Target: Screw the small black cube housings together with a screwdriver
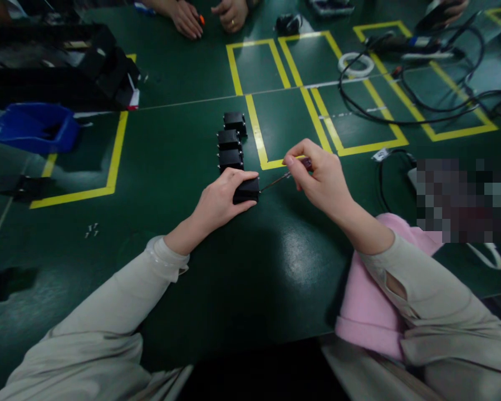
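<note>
My left hand (223,199) grips a small black block (247,191) on the green table, thumb on the near side and fingers on the far side. Between the finger and thumb of my right hand (313,170) is the handle of a thin screwdriver (278,181). Its shaft slants down to the left, and the tip meets the block's right side at a small bright screw. Just beyond my left hand, several similar black blocks (230,139) stand in a row leading away, with small shiny screws at their sides.
Loose screws (92,229) lie at the left, below a blue bin (35,128) and black racks (100,67). Yellow tape (265,164) marks rectangles on the table. Cables (401,120) and a white tape roll (356,64) are at the right, pink cloth (371,301) under my right forearm. Another person's hands (187,19) rest opposite.
</note>
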The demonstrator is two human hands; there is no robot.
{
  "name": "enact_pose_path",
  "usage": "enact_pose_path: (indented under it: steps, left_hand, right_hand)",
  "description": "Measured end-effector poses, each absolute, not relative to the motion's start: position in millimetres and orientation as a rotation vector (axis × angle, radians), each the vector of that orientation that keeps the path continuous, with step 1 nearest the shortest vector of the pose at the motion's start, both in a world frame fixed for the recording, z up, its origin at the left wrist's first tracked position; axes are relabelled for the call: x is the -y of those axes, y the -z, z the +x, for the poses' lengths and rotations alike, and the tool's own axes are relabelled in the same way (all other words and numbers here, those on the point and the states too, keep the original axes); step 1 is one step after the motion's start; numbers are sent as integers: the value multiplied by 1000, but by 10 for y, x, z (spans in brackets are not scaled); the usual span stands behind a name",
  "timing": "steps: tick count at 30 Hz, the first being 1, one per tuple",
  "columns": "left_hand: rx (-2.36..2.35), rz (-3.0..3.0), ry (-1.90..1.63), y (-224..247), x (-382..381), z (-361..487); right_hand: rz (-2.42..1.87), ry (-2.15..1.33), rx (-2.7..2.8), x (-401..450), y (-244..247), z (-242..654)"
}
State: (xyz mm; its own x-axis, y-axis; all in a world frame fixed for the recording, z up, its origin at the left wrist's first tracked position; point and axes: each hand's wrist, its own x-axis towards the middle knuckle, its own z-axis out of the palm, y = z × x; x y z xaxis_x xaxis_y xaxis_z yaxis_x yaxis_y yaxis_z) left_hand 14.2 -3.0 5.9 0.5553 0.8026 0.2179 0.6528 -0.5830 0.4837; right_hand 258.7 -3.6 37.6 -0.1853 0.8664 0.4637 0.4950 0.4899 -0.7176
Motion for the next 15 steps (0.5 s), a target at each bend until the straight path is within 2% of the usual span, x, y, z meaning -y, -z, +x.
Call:
enact_pose_path:
  steps: [15]
  left_hand:
    - [-1204, 2447, -600, -61, 46, 148]
  right_hand:
    - [-1105, -560, 1842, 50, -375, 2587]
